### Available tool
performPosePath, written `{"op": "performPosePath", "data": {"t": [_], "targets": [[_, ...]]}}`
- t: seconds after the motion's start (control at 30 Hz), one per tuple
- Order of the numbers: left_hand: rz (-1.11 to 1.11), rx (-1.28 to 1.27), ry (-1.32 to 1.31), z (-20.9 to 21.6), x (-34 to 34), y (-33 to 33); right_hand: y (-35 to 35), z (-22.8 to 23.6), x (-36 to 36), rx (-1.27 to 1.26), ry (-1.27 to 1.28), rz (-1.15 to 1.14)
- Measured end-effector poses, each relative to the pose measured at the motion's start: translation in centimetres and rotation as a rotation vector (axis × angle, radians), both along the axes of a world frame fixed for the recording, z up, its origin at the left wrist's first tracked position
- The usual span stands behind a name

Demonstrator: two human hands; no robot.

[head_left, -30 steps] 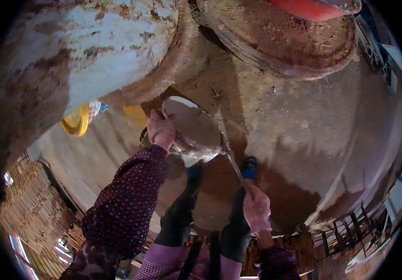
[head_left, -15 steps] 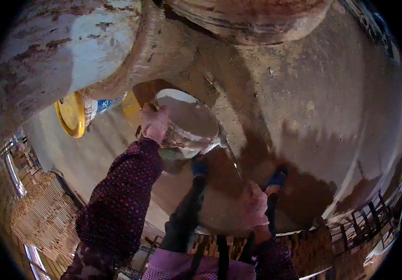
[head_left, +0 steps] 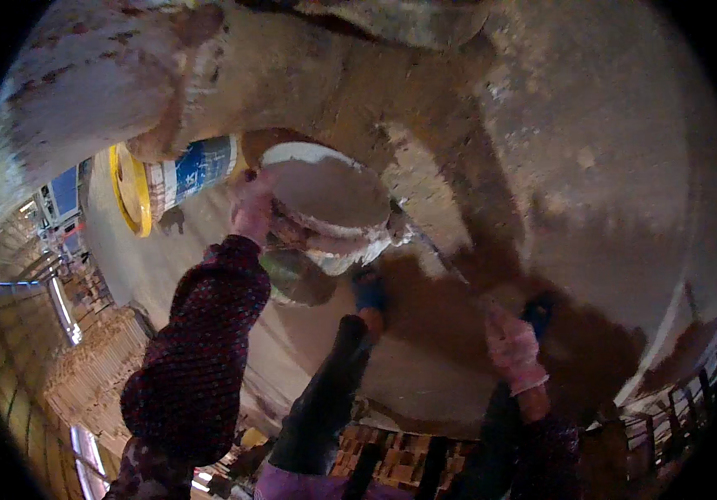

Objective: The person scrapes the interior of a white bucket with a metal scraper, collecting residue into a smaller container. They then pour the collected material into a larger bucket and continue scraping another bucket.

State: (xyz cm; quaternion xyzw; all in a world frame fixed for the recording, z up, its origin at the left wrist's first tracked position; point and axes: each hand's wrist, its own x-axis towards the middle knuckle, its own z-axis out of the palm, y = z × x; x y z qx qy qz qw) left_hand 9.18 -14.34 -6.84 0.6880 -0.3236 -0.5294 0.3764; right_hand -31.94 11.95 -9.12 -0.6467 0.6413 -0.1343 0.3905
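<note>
Bucket, one, round, white-walled, smeared outside: location?

"Ahead of the feet, between the two hands, mouth upward, grey-brown inside. Whether its base meets the floor, I cannot tell."

Surroundings, largest first?

"Floor: grey-brown, stained, crossed by dark shadows. Drum-like body: one, pale, blotched brown, upper left. Stack: tan, ridged edges, lower left."

Smaller lots?

"Tub: one, yellow rim, blue-and-white side, just left of the bucket. Round greenish piece: partly covered, at the bucket's near side, kind unclear. Blue footwear: one pair, well apart, on the feet."

State of the hands?

"Left hand: dark patterned sleeve, fingers curled over the bucket's left rim, gripping it. Right hand: lower right, fingers folded around the near end of a rod."

Last item?

"Rod: thin, slanting from the bucket's right side to the right hand, its final stretch dim."
</note>
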Motion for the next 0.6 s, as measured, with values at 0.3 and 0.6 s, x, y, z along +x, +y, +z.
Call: {"op": "performPosePath", "data": {"t": [0.3, 0.6], "targets": [[0.117, 0.296, -0.388, 1.9, -1.7, -2.7, -12.0, 14.1, 3.8, 0.396, 0.101, 0.097], [-0.124, 0.215, -0.797, 0.6, -2.1, -2.0, -14.6, 15.2, 6.4, 0.374, 0.005, -0.025]]}}
